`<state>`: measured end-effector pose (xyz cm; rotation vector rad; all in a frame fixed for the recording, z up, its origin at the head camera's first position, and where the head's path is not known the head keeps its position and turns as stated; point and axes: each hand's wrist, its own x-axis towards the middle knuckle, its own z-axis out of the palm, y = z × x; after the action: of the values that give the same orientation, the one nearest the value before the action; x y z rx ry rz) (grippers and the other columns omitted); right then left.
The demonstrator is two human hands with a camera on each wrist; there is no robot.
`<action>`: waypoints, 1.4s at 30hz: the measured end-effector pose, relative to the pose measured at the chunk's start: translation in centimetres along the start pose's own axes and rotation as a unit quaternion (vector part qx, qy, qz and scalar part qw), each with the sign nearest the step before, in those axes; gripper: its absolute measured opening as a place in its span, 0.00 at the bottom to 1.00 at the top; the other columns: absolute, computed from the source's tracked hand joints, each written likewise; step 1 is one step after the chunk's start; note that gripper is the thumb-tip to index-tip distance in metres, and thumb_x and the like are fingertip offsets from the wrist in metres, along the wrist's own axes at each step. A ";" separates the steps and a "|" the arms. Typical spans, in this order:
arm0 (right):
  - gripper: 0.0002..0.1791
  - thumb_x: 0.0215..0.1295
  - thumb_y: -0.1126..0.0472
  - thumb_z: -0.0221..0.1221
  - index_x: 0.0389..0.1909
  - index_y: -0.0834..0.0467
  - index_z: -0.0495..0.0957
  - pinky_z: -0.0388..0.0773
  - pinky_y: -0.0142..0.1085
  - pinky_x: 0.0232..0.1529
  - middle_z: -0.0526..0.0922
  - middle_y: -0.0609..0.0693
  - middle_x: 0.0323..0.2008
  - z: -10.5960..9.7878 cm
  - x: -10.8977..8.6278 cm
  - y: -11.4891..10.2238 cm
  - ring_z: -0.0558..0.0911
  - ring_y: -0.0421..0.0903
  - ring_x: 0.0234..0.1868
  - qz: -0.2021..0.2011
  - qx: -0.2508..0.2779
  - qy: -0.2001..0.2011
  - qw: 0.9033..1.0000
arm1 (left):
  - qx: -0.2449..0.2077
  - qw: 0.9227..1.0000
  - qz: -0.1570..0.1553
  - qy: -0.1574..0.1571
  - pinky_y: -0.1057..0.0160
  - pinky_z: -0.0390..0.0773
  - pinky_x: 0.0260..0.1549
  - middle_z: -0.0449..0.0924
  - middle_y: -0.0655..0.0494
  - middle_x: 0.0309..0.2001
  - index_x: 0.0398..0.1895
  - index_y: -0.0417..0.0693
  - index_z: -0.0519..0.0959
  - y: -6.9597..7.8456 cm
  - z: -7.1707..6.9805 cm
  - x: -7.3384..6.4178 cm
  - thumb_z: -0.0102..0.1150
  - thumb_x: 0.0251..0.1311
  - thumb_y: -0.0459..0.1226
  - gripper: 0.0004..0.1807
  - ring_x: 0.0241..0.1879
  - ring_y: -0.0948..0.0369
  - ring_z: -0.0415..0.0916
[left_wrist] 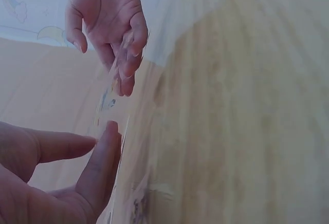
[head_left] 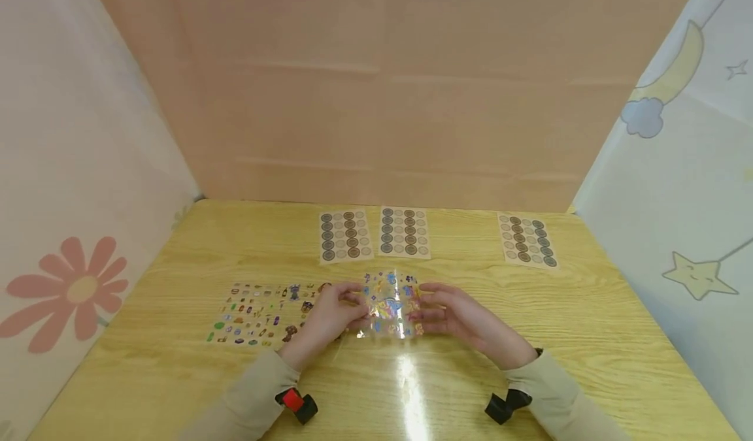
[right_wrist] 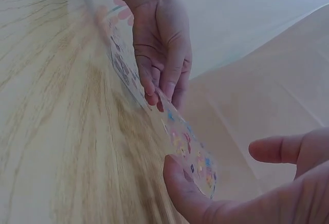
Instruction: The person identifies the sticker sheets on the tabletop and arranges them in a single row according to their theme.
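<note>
Pinches a clear sticker sheet in the left hand, short of the worktop's back edge; touches it with the loosely spread right hand. Shows one right digit off the sheet only in wrist views, circle-printed cards only from the head.

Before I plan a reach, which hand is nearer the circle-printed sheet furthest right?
Right. The right hand is on the near side of that circle-printed sheet, to its left; the left hand is farther left, across the clear sticker sheet.
</note>
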<state>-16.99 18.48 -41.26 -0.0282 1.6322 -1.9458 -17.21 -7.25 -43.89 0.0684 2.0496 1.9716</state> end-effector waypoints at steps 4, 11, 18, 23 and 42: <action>0.34 0.70 0.65 0.47 0.69 0.74 0.44 0.70 0.51 0.59 0.64 0.71 0.62 0.0 0.0 0.2 0.76 0.57 0.53 -0.001 -0.002 0.000 1.000 | -0.010 1.000 -0.011 0.011 0.59 0.84 0.35 0.73 0.41 0.40 0.62 0.24 0.64 -0.4 -0.1 -0.4 0.57 0.57 0.19 0.28 0.33 0.53 0.82; 0.33 0.71 0.62 0.46 0.69 0.74 0.45 0.72 0.49 0.59 0.61 0.71 0.64 -0.2 0.4 0.5 0.76 0.55 0.53 0.004 0.001 -0.010 1.000 | 0.016 1.000 -0.011 0.023 0.60 0.84 0.34 0.75 0.43 0.40 0.63 0.26 0.64 -0.8 -0.5 -1.1 0.61 0.56 0.22 0.30 0.34 0.57 0.80; 0.34 0.70 0.62 0.46 0.69 0.74 0.45 0.70 0.49 0.60 0.60 0.71 0.65 -0.1 0.7 0.5 0.73 0.57 0.57 0.004 -0.008 -0.015 1.000 | 0.003 1.000 -0.008 0.026 0.59 0.83 0.36 0.76 0.41 0.44 0.61 0.28 0.64 -0.5 -0.8 -1.5 0.61 0.58 0.26 0.28 0.36 0.54 0.80; 0.33 0.70 0.61 0.46 0.68 0.74 0.47 0.71 0.48 0.59 0.61 0.69 0.65 0.0 1.0 0.4 0.73 0.57 0.57 0.013 -0.006 -0.004 1.000 | -0.006 0.999 -0.015 0.029 0.58 0.83 0.38 0.73 0.39 0.46 0.60 0.27 0.66 -0.1 -1.1 -1.6 0.59 0.61 0.26 0.25 0.38 0.52 0.80; 0.30 0.71 0.65 0.45 0.66 0.79 0.49 0.66 0.47 0.63 0.58 0.73 0.64 -0.4 2.2 0.0 0.71 0.60 0.60 0.000 -0.018 0.008 1.000 | -0.044 0.997 -0.048 0.029 0.57 0.82 0.42 0.73 0.37 0.49 0.61 0.26 0.67 0.1 -1.8 -1.0 0.51 0.64 0.22 0.21 0.42 0.52 0.78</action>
<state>-18.95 17.80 -42.16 -0.0269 1.6766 -1.9215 -16.71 -9.24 -43.57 -0.1047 1.9592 2.0250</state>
